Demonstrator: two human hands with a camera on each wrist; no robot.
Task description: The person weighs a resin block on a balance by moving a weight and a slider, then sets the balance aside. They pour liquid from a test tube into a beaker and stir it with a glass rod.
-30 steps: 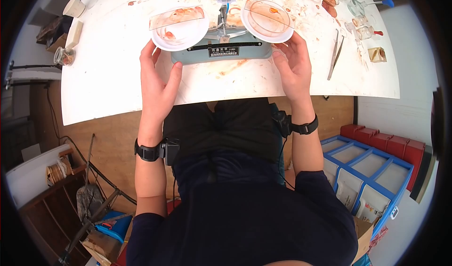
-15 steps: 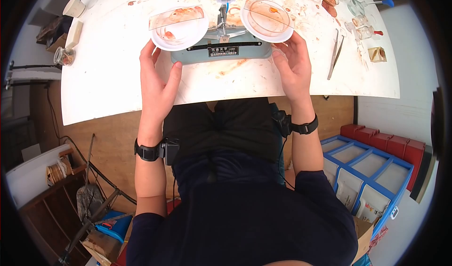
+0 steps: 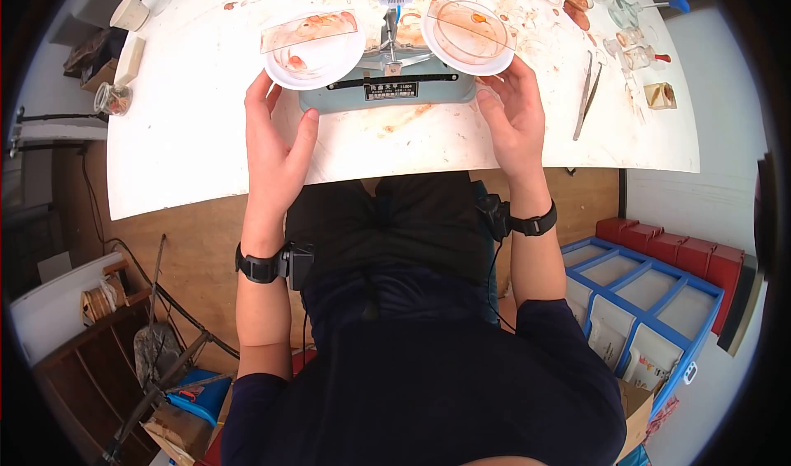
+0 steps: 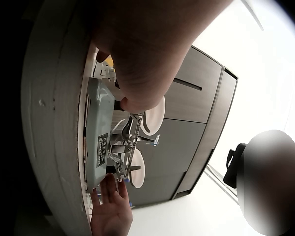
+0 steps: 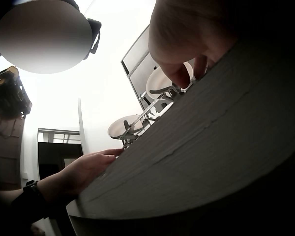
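Note:
A blue-grey tray balance (image 3: 329, 98) stands near the table's front edge, its pointer scale upright at the back. On its white left pan (image 3: 334, 64) lies a clear rectangular plate (image 3: 309, 31) with reddish stains. The white right pan (image 3: 499, 62) carries a similar stained clear plate (image 3: 467, 25). My left hand (image 3: 276, 149) rests at the left end of the base, fingers reaching beneath the pan and thumb near the front corner. At the opposite end, my right hand (image 3: 517, 124) does likewise, its fingers extended in the left wrist view. The pans partly hide the fingertips.
Long metal tweezers (image 3: 586, 103) lie to the right, near a small square block (image 3: 660, 96). Glassware, including a flask (image 3: 630, 13), stands at the back right. A glass jar (image 3: 113, 98) and a white cup (image 3: 130, 12) sit along the left edge. Reddish stains mark the white table (image 3: 189, 153).

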